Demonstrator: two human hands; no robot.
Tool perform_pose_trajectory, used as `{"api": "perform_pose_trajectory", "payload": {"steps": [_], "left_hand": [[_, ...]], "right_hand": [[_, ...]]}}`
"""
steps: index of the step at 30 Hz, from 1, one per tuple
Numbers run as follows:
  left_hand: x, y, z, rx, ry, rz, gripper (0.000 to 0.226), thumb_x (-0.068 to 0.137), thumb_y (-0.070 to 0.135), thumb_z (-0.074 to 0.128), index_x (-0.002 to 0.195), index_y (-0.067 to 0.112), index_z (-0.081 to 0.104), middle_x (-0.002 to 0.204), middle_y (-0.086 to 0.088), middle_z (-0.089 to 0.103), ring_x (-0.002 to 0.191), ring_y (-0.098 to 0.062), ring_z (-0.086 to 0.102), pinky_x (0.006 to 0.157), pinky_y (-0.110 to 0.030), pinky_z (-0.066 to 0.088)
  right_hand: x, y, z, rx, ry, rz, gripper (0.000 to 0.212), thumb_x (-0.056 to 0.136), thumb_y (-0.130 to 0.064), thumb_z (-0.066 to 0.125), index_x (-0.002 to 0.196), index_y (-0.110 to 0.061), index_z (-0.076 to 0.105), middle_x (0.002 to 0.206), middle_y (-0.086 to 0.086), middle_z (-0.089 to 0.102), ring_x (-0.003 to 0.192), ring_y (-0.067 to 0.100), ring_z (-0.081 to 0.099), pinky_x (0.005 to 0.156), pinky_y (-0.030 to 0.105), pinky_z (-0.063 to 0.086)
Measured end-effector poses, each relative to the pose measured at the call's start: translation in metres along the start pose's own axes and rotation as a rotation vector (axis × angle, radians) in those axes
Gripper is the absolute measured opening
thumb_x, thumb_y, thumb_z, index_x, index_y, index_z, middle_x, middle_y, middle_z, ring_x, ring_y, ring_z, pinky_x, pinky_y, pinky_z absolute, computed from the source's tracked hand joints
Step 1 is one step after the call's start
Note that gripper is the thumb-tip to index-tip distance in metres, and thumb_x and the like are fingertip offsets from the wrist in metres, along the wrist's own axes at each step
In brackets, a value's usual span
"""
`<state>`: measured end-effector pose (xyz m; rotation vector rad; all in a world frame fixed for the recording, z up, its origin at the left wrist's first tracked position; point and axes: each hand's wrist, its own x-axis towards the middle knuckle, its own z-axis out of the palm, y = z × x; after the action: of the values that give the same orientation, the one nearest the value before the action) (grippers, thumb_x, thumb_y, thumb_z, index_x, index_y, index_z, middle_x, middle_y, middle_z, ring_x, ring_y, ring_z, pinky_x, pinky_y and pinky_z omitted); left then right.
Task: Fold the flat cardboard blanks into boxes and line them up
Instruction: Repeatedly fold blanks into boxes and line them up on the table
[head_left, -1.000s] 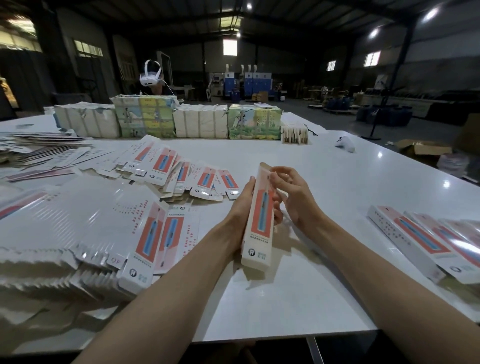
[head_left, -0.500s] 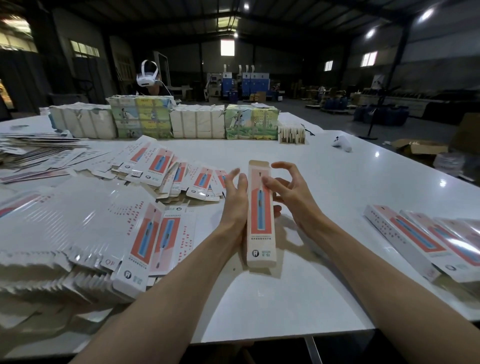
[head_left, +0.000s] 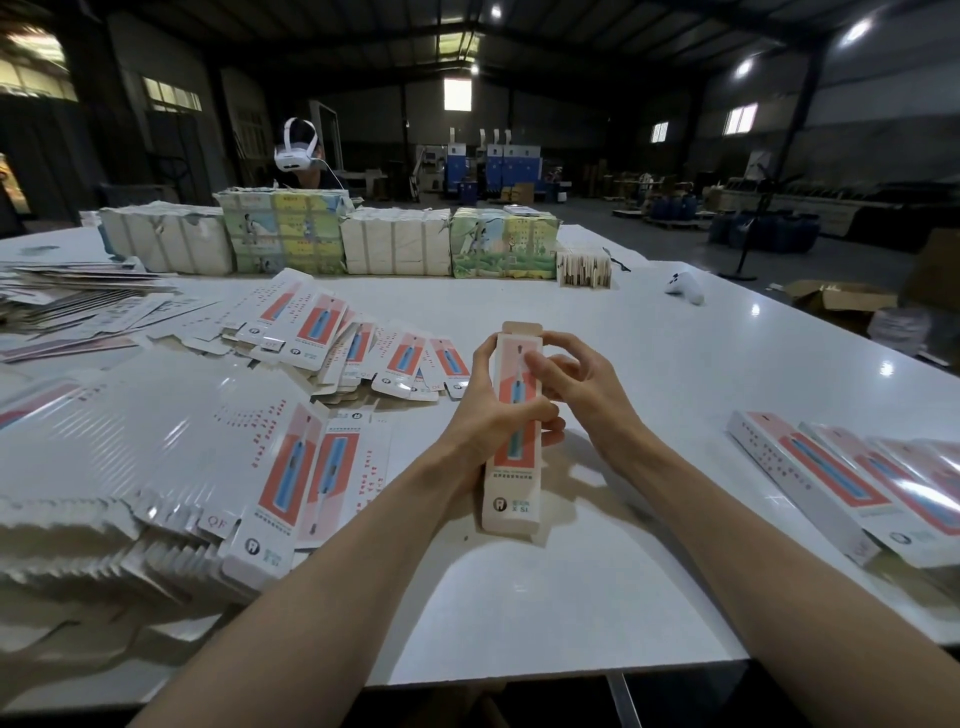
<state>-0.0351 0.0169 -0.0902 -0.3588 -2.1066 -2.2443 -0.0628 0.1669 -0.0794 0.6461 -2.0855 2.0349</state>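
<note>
A long narrow white box (head_left: 511, 488) with a red panel and a blue toothbrush picture stands almost upright on the white table (head_left: 519, 613) in the middle. My left hand (head_left: 491, 410) wraps its left side and front. My right hand (head_left: 576, 384) holds the upper right side, fingers by the open brown top flap. Flat blanks (head_left: 291, 467) of the same print lie fanned out at the left. Folded boxes (head_left: 831, 483) lie side by side at the right edge.
More loose blanks (head_left: 363, 348) spread behind the left pile. Bundled stacks of printed card (head_left: 332, 239) form a row along the far side, with a person in a white headset behind them. A white controller (head_left: 685, 288) lies far right. The table's front edge is close.
The box has been turned from tilted to nearly upright, front facing me. My left hand has closed around its middle, and my right fingers have come onto the top part.
</note>
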Motion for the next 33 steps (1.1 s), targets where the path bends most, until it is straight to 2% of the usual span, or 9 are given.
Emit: {"api": "perform_pose_trajectory", "payload": {"steps": [3, 6, 8, 11, 16, 20, 25, 29, 33], "left_hand": [[-0.001, -0.002, 0.0, -0.037, -0.012, -0.022, 0.095, 0.083, 0.003, 0.081, 0.148, 0.045, 0.027, 0.108, -0.021, 0.07, 0.082, -0.032, 0.079, 0.066, -0.036, 0.064], [0.0, -0.001, 0.001, 0.034, -0.011, -0.051, 0.1, 0.078, 0.013, 0.083, 0.153, 0.042, 0.024, 0.118, -0.02, 0.066, 0.093, -0.035, 0.078, 0.079, -0.048, 0.066], [0.0, -0.001, 0.001, 0.121, -0.01, -0.074, 0.101, 0.082, 0.015, 0.085, 0.156, 0.043, 0.021, 0.123, -0.014, 0.063, 0.097, -0.033, 0.077, 0.08, -0.044, 0.067], [-0.002, -0.001, 0.001, 0.173, -0.063, -0.086, 0.1, 0.085, 0.016, 0.084, 0.156, 0.042, 0.02, 0.123, -0.01, 0.063, 0.095, -0.029, 0.077, 0.071, -0.03, 0.064], [-0.005, 0.002, 0.001, 0.17, -0.163, -0.089, 0.093, 0.079, 0.024, 0.081, 0.151, 0.042, 0.025, 0.121, -0.013, 0.068, 0.081, -0.025, 0.079, 0.071, -0.034, 0.064], [-0.004, 0.001, 0.0, 0.16, -0.165, -0.102, 0.091, 0.081, 0.021, 0.082, 0.149, 0.043, 0.026, 0.12, -0.015, 0.067, 0.08, -0.027, 0.079, 0.071, -0.036, 0.064], [-0.002, 0.0, -0.001, 0.228, -0.103, -0.116, 0.088, 0.089, 0.02, 0.081, 0.149, 0.047, 0.023, 0.121, -0.013, 0.065, 0.091, -0.03, 0.079, 0.075, -0.038, 0.066], [-0.003, 0.0, 0.0, 0.226, -0.142, -0.087, 0.084, 0.091, 0.015, 0.079, 0.141, 0.052, 0.022, 0.12, -0.015, 0.063, 0.079, -0.025, 0.079, 0.067, -0.031, 0.063], [-0.004, -0.002, 0.001, 0.305, -0.121, -0.056, 0.09, 0.087, 0.021, 0.082, 0.143, 0.053, 0.02, 0.124, -0.012, 0.059, 0.089, -0.029, 0.076, 0.071, -0.032, 0.065]], "right_hand": [[-0.001, 0.001, -0.002, 0.001, -0.017, 0.008, 0.027, 0.101, -0.038, 0.069, 0.124, -0.024, 0.067, 0.099, 0.006, 0.079, 0.095, 0.024, 0.079, 0.079, 0.029, 0.063], [-0.002, 0.006, 0.001, -0.005, 0.019, 0.033, 0.025, 0.105, -0.043, 0.063, 0.121, -0.024, 0.064, 0.102, 0.003, 0.079, 0.096, 0.023, 0.079, 0.078, 0.03, 0.063], [0.0, 0.01, 0.003, -0.009, 0.107, 0.068, 0.027, 0.107, -0.047, 0.056, 0.126, -0.027, 0.057, 0.104, 0.0, 0.077, 0.096, 0.023, 0.078, 0.078, 0.03, 0.064], [0.006, 0.013, -0.002, 0.012, 0.196, 0.074, 0.028, 0.11, -0.037, 0.054, 0.135, -0.025, 0.053, 0.105, 0.003, 0.077, 0.094, 0.022, 0.079, 0.077, 0.03, 0.064], [0.01, 0.017, -0.015, 0.069, 0.203, 0.103, 0.019, 0.105, -0.014, 0.061, 0.119, -0.009, 0.073, 0.099, 0.013, 0.079, 0.093, 0.031, 0.078, 0.075, 0.031, 0.063], [0.011, 0.014, -0.017, 0.104, 0.151, 0.081, 0.019, 0.105, -0.007, 0.057, 0.113, -0.007, 0.075, 0.099, 0.012, 0.079, 0.092, 0.029, 0.078, 0.073, 0.029, 0.062], [0.009, 0.006, -0.012, 0.187, 0.1, 0.116, 0.028, 0.107, -0.018, 0.053, 0.114, 0.001, 0.071, 0.112, 0.016, 0.077, 0.1, 0.031, 0.077, 0.076, 0.035, 0.063], [0.009, 0.004, -0.014, 0.209, 0.147, 0.147, 0.02, 0.103, -0.013, 0.065, 0.112, 0.003, 0.072, 0.102, 0.012, 0.078, 0.092, 0.029, 0.077, 0.07, 0.034, 0.063], [0.011, 0.003, -0.016, 0.237, 0.154, 0.198, 0.012, 0.101, -0.008, 0.066, 0.104, -0.002, 0.076, 0.093, 0.008, 0.076, 0.085, 0.025, 0.077, 0.067, 0.034, 0.064]]}}
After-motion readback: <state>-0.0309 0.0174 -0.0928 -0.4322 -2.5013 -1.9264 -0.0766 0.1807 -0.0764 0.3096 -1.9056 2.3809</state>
